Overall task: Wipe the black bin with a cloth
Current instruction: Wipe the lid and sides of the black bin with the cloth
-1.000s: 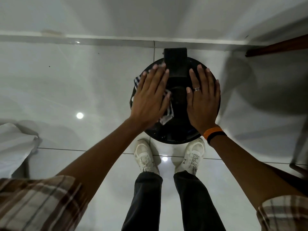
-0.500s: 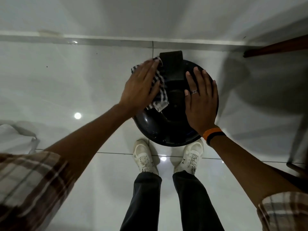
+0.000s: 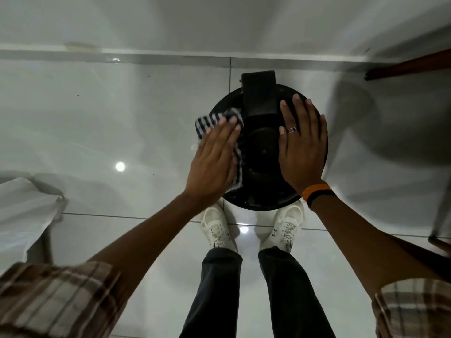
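A round black bin [image 3: 262,152] with a glossy lid and a rectangular hinge block at its far side stands on the floor just ahead of my feet. My left hand [image 3: 212,162] lies flat on a dark-and-white striped cloth [image 3: 214,119], pressing it against the left part of the lid; the cloth sticks out beyond my fingertips and under my palm. My right hand [image 3: 302,145], with a ring and an orange-and-black wristband, rests flat with fingers spread on the right side of the lid.
The floor is glossy grey tile [image 3: 122,118] with a white skirting along the wall behind the bin. A dark wooden furniture part [image 3: 410,65] juts in at the upper right, a thin leg [image 3: 441,203] stands at the right edge, and white fabric [image 3: 22,211] hangs at the left.
My left hand slid the cloth from the lid's centre-left up toward the hinge, then back down and outward over the left rim. My right hand stayed planted on the right side.
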